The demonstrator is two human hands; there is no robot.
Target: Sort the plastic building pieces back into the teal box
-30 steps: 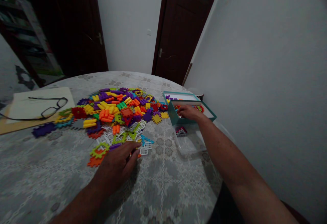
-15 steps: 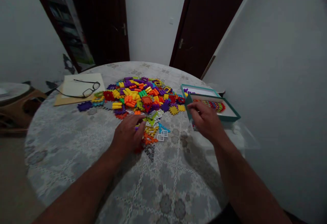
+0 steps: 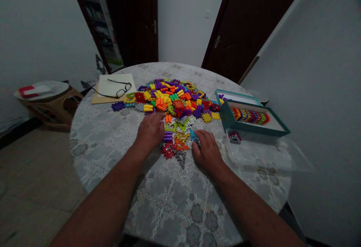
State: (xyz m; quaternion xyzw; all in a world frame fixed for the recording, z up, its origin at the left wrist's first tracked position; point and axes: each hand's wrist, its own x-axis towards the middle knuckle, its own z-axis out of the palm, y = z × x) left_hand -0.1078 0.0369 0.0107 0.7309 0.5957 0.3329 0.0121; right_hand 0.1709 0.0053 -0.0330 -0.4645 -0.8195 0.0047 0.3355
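A heap of colourful plastic building pieces (image 3: pixel 172 100) lies in the middle of a round table (image 3: pixel 118 141) covered with a grey patterned cloth. My left hand (image 3: pixel 150 130) rests palm down at the heap's near edge, its fingers stretched over the pieces. My right hand (image 3: pixel 207 149) lies beside it on the near right of the heap, fingers curled down onto flat pieces; I cannot make out what is under them. A red piece (image 3: pixel 168 150) and a grey piece (image 3: pixel 181 158) lie between the two hands.
A teal box (image 3: pixel 248 125) with a row of coloured pieces stands at the right, with a clear plastic tray (image 3: pixel 254 151) in front of it. Glasses (image 3: pixel 120 88) lie on paper at the far left. A low stool (image 3: pixel 47 96) stands left of the table. Dark doors behind.
My right hand left the teal box and came down onto the pieces beside my left hand. My left hand pushed a little further into the heap. The view drew back and turned left.
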